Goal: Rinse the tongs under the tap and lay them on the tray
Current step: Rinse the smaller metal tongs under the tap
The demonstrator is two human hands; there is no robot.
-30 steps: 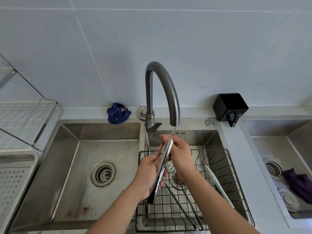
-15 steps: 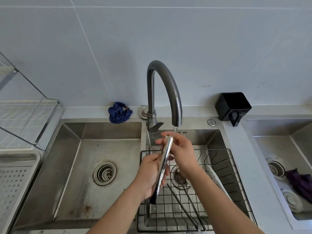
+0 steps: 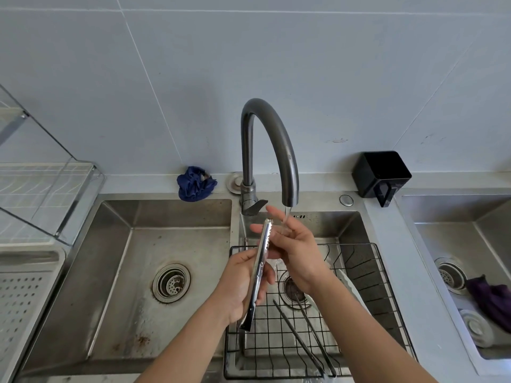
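My left hand (image 3: 243, 286) grips shiny steel tongs (image 3: 258, 272) by the lower half, their toothed tips pointing up towards the tap spout (image 3: 289, 172). Water runs from the spout onto my right hand (image 3: 293, 250), whose fingers are spread open and rest against the upper part of the tongs. The tongs' tips sit just left of the stream. Both hands hover over the right basin. A white perforated tray (image 3: 25, 297) lies at the far left edge.
A black wire basket (image 3: 367, 275) in the right basin holds dark thin tongs (image 3: 304, 335) and a white plate (image 3: 351, 291). The left basin (image 3: 124, 272) has a drain. A blue cloth (image 3: 195, 183), a black holder (image 3: 380, 172), a clear rack (image 3: 47, 194) and a second sink (image 3: 470, 272) surround them.
My right hand has opened its fingers and shifted right under the stream. The tongs' tips have moved slightly left, out of the water.
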